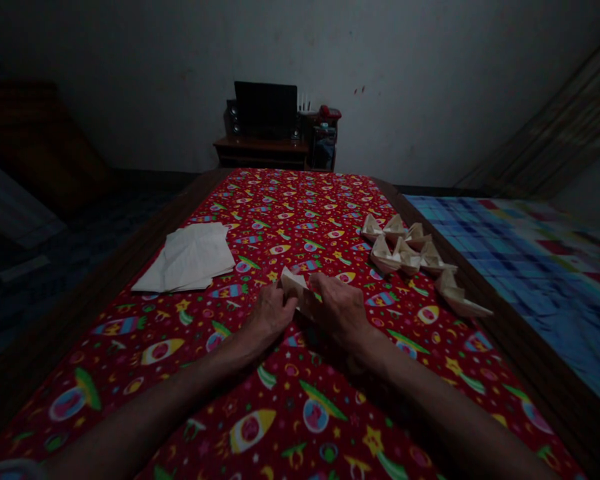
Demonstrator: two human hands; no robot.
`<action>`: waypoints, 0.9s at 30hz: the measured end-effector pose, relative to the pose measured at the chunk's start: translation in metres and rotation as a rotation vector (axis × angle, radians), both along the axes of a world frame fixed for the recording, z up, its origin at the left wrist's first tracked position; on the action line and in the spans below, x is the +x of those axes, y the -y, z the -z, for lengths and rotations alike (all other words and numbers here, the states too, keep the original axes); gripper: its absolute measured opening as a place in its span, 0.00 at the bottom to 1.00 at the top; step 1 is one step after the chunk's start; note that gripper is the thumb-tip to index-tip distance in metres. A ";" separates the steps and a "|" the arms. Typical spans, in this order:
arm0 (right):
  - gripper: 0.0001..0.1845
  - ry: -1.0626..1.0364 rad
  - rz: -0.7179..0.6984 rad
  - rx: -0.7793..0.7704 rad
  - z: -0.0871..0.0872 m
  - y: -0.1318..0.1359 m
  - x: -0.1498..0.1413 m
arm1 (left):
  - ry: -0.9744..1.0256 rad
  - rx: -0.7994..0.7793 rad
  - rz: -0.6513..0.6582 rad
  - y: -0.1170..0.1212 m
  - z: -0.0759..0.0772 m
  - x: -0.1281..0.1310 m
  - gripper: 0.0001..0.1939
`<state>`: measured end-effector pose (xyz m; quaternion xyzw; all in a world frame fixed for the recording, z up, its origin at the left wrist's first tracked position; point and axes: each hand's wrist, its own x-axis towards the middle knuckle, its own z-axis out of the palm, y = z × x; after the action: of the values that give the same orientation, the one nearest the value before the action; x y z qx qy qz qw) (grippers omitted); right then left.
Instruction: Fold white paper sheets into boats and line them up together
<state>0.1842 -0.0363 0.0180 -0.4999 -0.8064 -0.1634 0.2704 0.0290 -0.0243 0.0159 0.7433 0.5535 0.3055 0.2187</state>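
Note:
Between my two hands is a small piece of folded paper [294,283], pale and partly hidden by fingers. My left hand [271,308] pinches its left side, thumb toward the near face. On the paper's right edge, my right hand [341,308] closes with curled fingers. Off to the right lie several folded paper boats [409,253], bunched together, with one paper boat [457,297] a little nearer to me. A stack of flat paper sheets [187,257] rests to the left, beyond my left hand.
A red cloth with rocket prints [300,220] covers the surface, with dark wooden edges [420,230] along both sides. A screen [266,107] and speakers stand on a low cabinet [260,148] by the wall. Blue checked fabric [485,260] spreads at right.

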 end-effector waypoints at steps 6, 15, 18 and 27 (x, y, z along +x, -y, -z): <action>0.11 0.034 0.036 -0.153 -0.004 0.000 0.005 | 0.003 0.225 0.174 0.000 -0.007 -0.014 0.11; 0.12 -0.340 -0.079 -0.364 -0.007 0.001 0.009 | -0.075 0.285 0.116 -0.004 -0.010 -0.019 0.19; 0.12 -0.506 -0.182 -0.391 -0.008 -0.001 0.007 | 0.049 0.109 0.076 -0.002 -0.015 -0.013 0.21; 0.19 -0.370 -0.146 -0.446 -0.002 -0.001 0.007 | 0.518 -0.508 0.150 -0.002 -0.003 -0.005 0.30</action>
<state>0.1916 -0.0356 0.0199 -0.5090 -0.7933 0.1314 0.3072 0.0236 -0.0222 0.0186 0.6019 0.4818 0.3192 0.5510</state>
